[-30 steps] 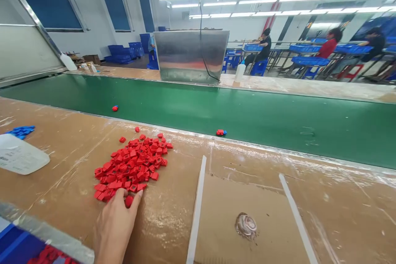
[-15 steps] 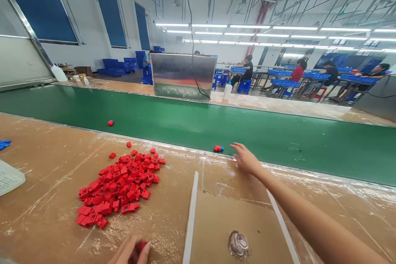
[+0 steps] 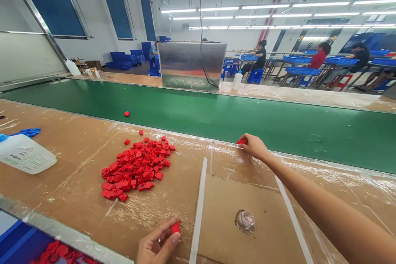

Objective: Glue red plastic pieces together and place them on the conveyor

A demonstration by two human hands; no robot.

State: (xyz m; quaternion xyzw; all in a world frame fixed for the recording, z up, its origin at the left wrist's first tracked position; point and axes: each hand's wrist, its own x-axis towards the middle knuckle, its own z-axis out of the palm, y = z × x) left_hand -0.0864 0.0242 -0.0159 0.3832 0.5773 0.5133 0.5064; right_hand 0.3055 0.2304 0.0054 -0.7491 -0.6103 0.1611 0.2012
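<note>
currently, the person's left grip (image 3: 156,244) is low over the brown counter (image 3: 77,169), thumb and fingers closed around a small red block (image 3: 175,227), which shows between the fingertips just left of a white tape strip (image 3: 199,210). the right grip (image 3: 255,147) is out at the near edge of the green conveyor belt (image 3: 192,111), its fingers pinching a red toy piece (image 3: 241,142); part of that piece is hidden, and whether it touches the belt cannot be told. beyond the left grip and to its left, a loose pile of red blocks (image 3: 139,169) spreads over the counter, with two single ones lying just past it. right of the left grip, a cardboard sheet (image 3: 229,198) bears a crusted round object (image 3: 245,220). a red-and-blue piece (image 3: 126,114) sits on the belt, well apart from both grips. at far left, a translucent bottle (image 3: 27,154) is beside a heap of blue pieces (image 3: 29,132). at the lower left corner, a blue bin (image 3: 23,237) holds more red pieces (image 3: 60,252).
</note>
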